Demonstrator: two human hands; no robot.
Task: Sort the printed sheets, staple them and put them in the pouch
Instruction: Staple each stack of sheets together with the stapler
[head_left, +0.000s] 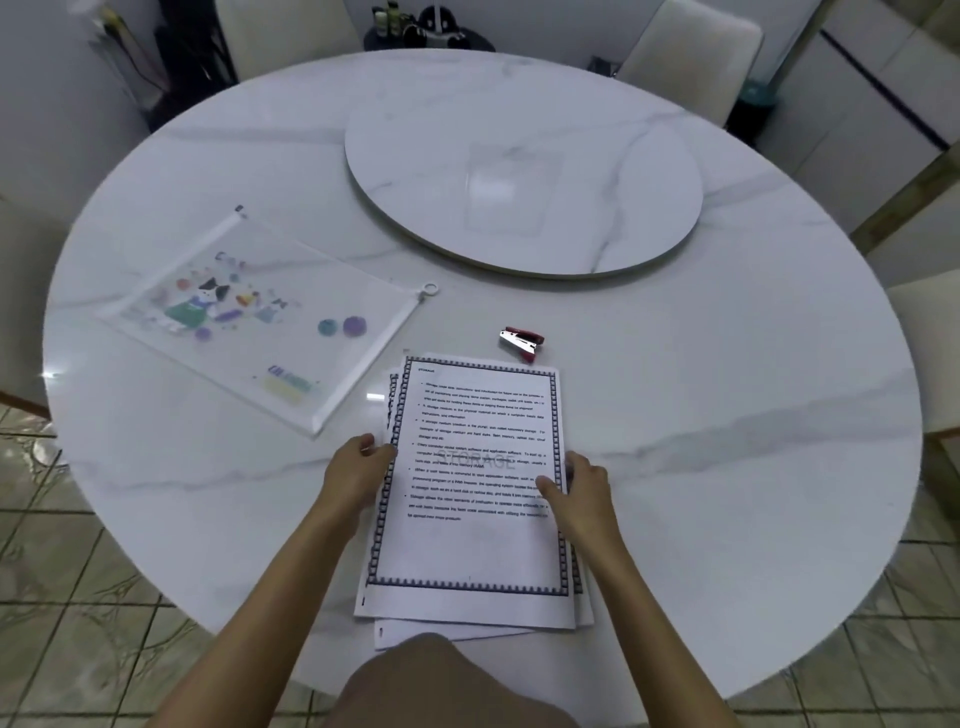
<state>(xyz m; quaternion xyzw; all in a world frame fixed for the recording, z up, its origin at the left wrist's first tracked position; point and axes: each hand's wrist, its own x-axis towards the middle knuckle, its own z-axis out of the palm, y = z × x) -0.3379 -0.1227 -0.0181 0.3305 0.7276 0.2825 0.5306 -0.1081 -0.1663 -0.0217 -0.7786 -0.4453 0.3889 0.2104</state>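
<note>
A loose stack of printed sheets (467, 545) with dark patterned borders lies at the near edge of the round table, its edges uneven. My left hand (356, 467) grips the stack's left edge. My right hand (576, 493) holds the right edge, thumb on the top page. A small red and silver stapler (522, 343) lies just beyond the stack's far right corner. A clear zip pouch (260, 322) with cartoon prints lies flat to the left, its white ring pull pointing right.
The white marble table (727, 415) carries a round turntable (524, 192) in its middle. Pale chairs stand at the far side and at the right. Tiled floor shows below the near table edge.
</note>
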